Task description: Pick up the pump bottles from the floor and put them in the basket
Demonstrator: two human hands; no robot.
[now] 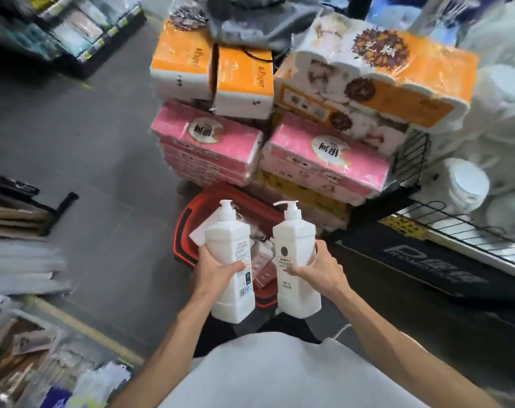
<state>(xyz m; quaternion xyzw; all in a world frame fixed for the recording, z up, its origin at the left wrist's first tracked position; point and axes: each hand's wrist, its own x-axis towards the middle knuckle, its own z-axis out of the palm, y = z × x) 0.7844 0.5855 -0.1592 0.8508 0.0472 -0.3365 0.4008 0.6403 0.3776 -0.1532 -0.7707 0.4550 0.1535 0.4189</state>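
Hands wrap both bottles at mid-body: left hand [218, 270] round the left pump bottle [227, 240], right hand [319, 267] round the right pump bottle [294, 237], both upright just over the red basket [181, 228]; rigid, smooth and likely heavy, they suit this hold better than the thin pump necks.

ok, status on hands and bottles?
Hands: left hand grips left pump bottle, right hand grips right pump bottle. Both upright over red basket, not yet in. Basket already holds pink packs.
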